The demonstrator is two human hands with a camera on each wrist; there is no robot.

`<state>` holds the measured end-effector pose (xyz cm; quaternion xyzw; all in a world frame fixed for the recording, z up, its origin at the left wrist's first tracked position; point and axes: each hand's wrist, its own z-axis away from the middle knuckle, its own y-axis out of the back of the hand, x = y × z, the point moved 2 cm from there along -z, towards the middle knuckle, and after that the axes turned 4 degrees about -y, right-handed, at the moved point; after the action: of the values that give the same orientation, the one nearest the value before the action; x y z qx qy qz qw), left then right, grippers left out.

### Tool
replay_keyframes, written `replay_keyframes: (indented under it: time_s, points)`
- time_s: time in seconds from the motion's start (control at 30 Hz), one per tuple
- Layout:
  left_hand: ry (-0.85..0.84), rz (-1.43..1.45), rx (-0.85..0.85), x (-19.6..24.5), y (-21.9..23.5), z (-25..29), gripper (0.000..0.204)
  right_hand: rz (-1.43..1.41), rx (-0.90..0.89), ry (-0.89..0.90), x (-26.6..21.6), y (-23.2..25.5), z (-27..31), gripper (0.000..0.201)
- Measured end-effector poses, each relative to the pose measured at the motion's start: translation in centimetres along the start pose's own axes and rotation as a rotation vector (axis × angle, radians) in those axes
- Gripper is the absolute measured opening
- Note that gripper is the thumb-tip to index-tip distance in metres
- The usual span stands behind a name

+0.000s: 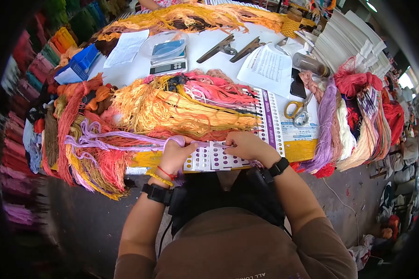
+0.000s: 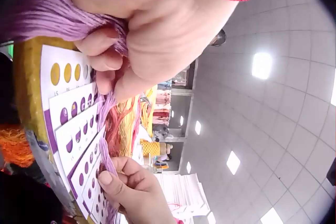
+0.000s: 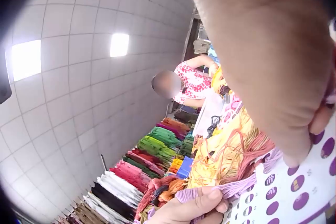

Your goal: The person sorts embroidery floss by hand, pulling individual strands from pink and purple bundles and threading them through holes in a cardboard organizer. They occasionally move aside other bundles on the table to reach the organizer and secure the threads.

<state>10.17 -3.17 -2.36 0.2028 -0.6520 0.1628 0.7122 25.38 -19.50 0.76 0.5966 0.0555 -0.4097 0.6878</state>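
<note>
A lilac thread skein [image 1: 121, 135] runs from the left across the table's front edge to both hands. My left hand [image 1: 174, 156] grips it, its fingers curled round the strands in the left wrist view. Farther right, my right hand [image 1: 249, 145] pinches the thin end of the same strands [image 2: 106, 153] between thumb and fingers. Between the hands the strands pass just over white punched cards [image 1: 223, 157] with purple markings. In the left wrist view these cards [image 2: 65, 69] overlap like steps. The right hand partly covers the cards in the right wrist view.
Yellow and coral thread [image 1: 186, 107] is heaped behind the hands. A long punched card [image 1: 271, 121], scissors [image 1: 299, 111] and a phone [image 1: 298, 83] lie to the right. Behind are a scale [image 1: 168, 65] and large clips [image 1: 219, 49]. Skeins [image 1: 326, 121] hang over the front edge. Another person [image 3: 191, 82] is across the table.
</note>
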Motion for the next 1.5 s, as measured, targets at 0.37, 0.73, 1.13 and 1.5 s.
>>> replay_keyframes:
  time_s: [0.37,0.73,1.13,1.5]
  points:
    - [0.224,0.767,-0.312,5.2,-2.9,3.4,0.03,-0.424,0.119,0.073,0.6,-0.2,0.6,0.022]
    - [0.249,0.564,0.06,1.2,-1.6,3.0,0.034,0.145,0.524,0.141,-0.7,-2.9,0.0,0.028]
    - [-0.058,0.157,0.994,5.7,24.8,3.5,0.029,0.251,0.446,0.016,-1.3,-2.8,-0.2,0.02]
    - [0.182,0.441,0.101,5.6,2.6,6.4,0.048,-0.384,0.396,0.232,-5.2,-2.0,1.7,0.018]
